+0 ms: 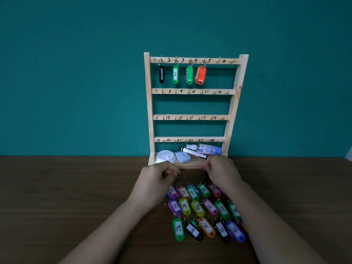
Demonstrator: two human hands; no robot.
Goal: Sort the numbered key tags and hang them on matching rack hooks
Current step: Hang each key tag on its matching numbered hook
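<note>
Key tags (198, 207) lie before rack (190, 91); marker (193, 152), bottle (209, 149) crowd its base (190, 164).

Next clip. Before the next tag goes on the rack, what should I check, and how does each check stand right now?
1. Hooks 1 to 4 filled: ok, hung tags occupy them.
2. Hung numbers match hooks: cannot tell; only the 2 reads.
3. Hook 5 free: ok.
4. Right hand has a tag: cannot tell; it pinches a ring, tag hidden.
5. Left hand free: cannot tell, fingers curled.
6. Table tags in order: ok, visible rows run in sequence.
</note>
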